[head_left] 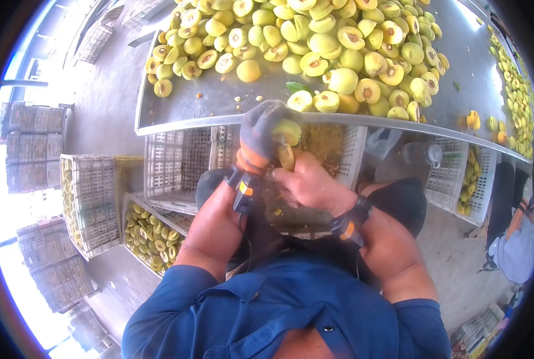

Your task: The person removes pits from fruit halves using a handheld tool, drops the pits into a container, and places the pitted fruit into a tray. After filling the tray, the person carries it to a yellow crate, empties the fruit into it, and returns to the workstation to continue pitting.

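Note:
My left hand (261, 128), in a grey and orange glove, is closed around a yellow-green stone fruit (288, 131) just in front of the table edge. Bare and closed, my right hand (315, 184) grips a small pitting tool (286, 157) with a tan, narrow body. The tool's upper end meets the fruit; its tip is hidden and the area is blurred. Beyond my hands, a heap of halved stone fruit (323, 42) covers much of the metal table (201, 107), many with brown centres showing.
Below the table edge stand white plastic crates (180, 161), one holding brownish scraps (323, 143). Crates of fruit (153, 236) sit to the left, another crate (482, 185) to the right. A clear plastic jug (422, 154) is under the table. Another person (515, 251) is at far right.

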Demonstrator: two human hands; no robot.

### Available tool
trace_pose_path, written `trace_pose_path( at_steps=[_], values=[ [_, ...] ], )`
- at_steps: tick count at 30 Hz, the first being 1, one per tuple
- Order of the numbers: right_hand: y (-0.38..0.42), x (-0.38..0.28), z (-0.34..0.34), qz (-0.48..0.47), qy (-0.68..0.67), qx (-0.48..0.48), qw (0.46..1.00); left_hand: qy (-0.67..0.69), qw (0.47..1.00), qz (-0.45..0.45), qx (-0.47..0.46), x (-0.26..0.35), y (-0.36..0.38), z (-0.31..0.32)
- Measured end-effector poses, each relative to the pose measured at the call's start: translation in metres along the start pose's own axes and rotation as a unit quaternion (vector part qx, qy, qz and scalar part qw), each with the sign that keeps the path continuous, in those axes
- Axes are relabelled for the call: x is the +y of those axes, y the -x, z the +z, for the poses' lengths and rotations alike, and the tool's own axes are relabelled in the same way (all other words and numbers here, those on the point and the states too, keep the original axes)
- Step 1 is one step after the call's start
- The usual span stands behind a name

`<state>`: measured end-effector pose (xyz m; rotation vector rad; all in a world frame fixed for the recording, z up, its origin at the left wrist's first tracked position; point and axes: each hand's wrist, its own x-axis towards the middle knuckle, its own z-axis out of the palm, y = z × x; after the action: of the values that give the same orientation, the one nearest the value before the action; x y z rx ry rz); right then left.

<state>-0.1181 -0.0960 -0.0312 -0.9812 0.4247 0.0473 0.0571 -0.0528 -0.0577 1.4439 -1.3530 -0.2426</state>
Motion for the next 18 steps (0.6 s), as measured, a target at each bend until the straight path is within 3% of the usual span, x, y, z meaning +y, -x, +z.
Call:
trace_pose_path(
  at_steps=[1, 2, 4, 6, 9, 11, 12, 14, 17, 18],
  values=[
    [-0.010, 0.013, -0.003, -0.149, 0.118, 0.048, 0.981, -0.051, 0.998, 0.045, -0.015, 0.002, -0.003, -0.001],
    [-0.024, 0.025, -0.004, -0.293, 0.231, 0.094, 0.923, -0.102, 0.990, 0.091, -0.029, 0.004, -0.005, -0.002],
    [-0.022, 0.036, -0.009, -0.292, 0.254, 0.101, 0.917, -0.005, 0.997, -0.074, -0.036, 0.019, 0.000, 0.000],
    [0.007, 0.001, -0.001, -0.005, 0.072, 0.018, 0.997, 0.094, 0.981, -0.164, -0.053, 0.022, -0.001, 0.000],
    [0.011, 0.006, -0.003, 0.049, -0.111, -0.085, 0.989, 0.251, 0.937, -0.227, -0.091, 0.015, -0.001, -0.005],
    [0.015, 0.002, -0.001, 0.050, -0.046, -0.072, 0.995, 0.362, 0.872, -0.312, -0.105, 0.018, 0.001, -0.008],
    [0.017, 0.000, 0.001, 0.047, -0.014, -0.064, 0.997, 0.289, 0.913, -0.258, -0.125, 0.019, 0.002, -0.009],
    [0.014, 0.011, 0.003, -0.072, 0.123, -0.001, 0.990, 0.144, 0.967, -0.139, -0.156, 0.017, 0.005, -0.009],
    [0.011, 0.029, 0.001, -0.201, 0.288, 0.072, 0.934, -0.055, 0.985, 0.055, -0.155, 0.012, 0.009, -0.013],
    [0.013, 0.032, 0.000, -0.236, 0.333, 0.094, 0.908, -0.100, 0.987, 0.030, -0.124, 0.012, 0.013, -0.012]
  ],
)
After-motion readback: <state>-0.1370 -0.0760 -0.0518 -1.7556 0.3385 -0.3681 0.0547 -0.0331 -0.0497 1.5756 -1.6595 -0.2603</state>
